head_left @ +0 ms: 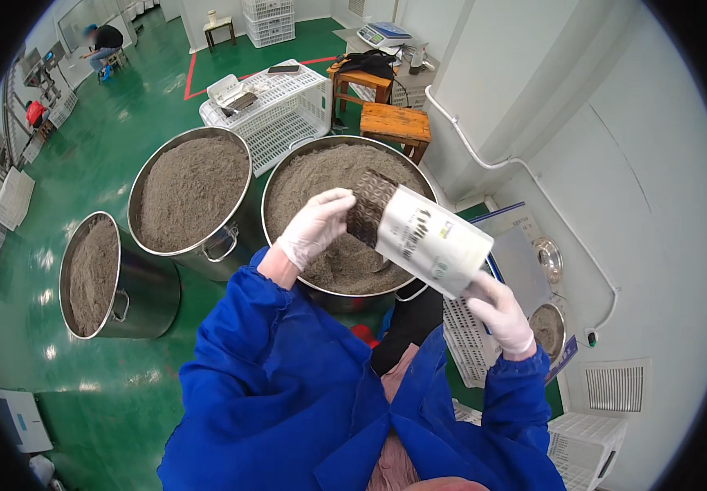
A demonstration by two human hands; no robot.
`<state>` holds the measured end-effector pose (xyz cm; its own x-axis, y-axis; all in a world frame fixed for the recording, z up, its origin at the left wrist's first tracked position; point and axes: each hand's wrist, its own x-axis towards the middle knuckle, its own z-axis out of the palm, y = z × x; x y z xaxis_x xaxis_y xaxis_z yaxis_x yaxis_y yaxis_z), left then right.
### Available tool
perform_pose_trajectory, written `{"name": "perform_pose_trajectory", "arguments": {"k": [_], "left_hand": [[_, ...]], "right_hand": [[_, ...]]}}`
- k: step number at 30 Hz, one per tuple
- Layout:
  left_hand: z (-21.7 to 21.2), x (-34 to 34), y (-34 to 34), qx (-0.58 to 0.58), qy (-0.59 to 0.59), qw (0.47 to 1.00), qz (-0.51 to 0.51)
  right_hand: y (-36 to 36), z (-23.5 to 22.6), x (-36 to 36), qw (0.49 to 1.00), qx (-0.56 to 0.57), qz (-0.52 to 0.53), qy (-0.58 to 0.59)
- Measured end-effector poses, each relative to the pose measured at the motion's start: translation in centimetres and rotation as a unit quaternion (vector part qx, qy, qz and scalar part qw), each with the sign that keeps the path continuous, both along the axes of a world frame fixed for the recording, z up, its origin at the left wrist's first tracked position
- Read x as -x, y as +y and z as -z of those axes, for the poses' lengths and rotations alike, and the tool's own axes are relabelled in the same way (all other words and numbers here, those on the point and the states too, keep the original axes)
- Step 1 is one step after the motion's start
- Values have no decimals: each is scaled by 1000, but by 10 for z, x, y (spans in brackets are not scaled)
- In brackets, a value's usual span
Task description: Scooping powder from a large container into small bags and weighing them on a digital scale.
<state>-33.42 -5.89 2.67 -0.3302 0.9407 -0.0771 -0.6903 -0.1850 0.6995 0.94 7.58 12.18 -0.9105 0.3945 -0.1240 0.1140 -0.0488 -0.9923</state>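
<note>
Gloved grips point(318, 227), white pouch point(435, 240), steel drums point(150, 299)

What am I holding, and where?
A rectangular white pouch with a brown patterned end: gloved left hand at that end, gloved right hand at the white end's corner.

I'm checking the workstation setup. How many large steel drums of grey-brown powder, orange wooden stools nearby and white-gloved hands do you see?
Large steel drums of powder: 3
Orange wooden stools: 2
White-gloved hands: 2
Total: 7
</note>
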Motion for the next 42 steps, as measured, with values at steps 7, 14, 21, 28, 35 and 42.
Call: {"name": "perform_pose_trajectory", "arguments": {"k": [7, 14, 21, 28, 35, 42], "left_hand": [[-88, -67, -11, -24, 688, 682, -246], [-115, -100, -26, -114, 818, 546, 138], [-102, -63, -47, -82, 765, 584, 258], [-98, -31, -82, -13, 824, 548, 143], [-101, -6, -109, 45, 787, 614, 43], [-81, 9, -117, 115, 765, 634, 9]], "right_hand": [[-15, -62, 13, 735, -675, 38, -50], [-27, -13, 49, 803, -551, -225, 38], [-24, -10, 71, 824, -488, -261, 122], [44, 48, 118, 790, -613, -10, -15], [49, 144, 191, 689, -586, -182, -386], [56, 110, 197, 635, -669, -187, -339]]}}
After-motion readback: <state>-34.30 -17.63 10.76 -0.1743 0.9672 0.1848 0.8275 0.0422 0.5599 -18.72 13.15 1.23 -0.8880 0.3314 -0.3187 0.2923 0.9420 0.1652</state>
